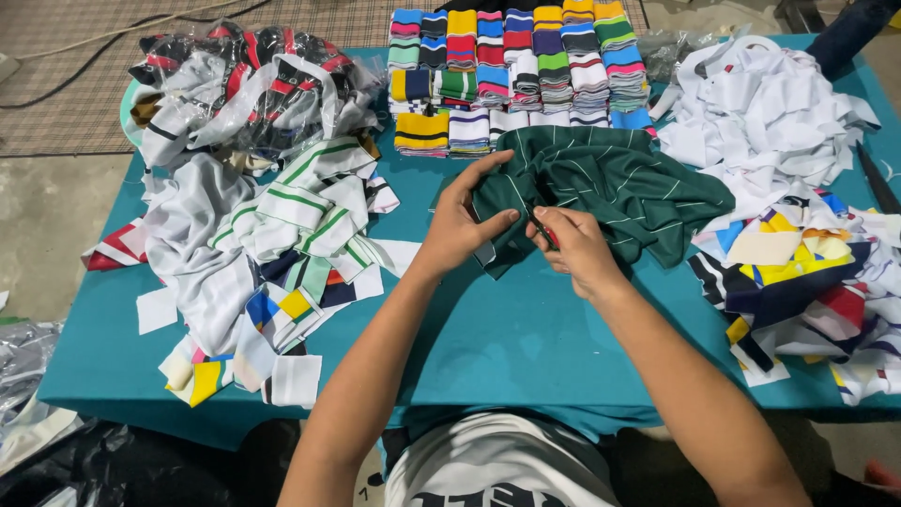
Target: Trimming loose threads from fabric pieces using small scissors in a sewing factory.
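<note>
Green striped garment [610, 188], one, both hands gripping

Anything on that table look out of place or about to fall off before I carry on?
Yes. The loose pile of striped fabric pieces spills over the teal table's left edge, and the multicoloured heap overhangs the right. The folded striped stacks sit neatly.

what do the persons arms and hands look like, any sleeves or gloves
Both arms are bare from elbow to wrist: no sleeves reach into view. The left hand and right hand wear no gloves, and no rings, watch or bands show. Nails are short.
</note>
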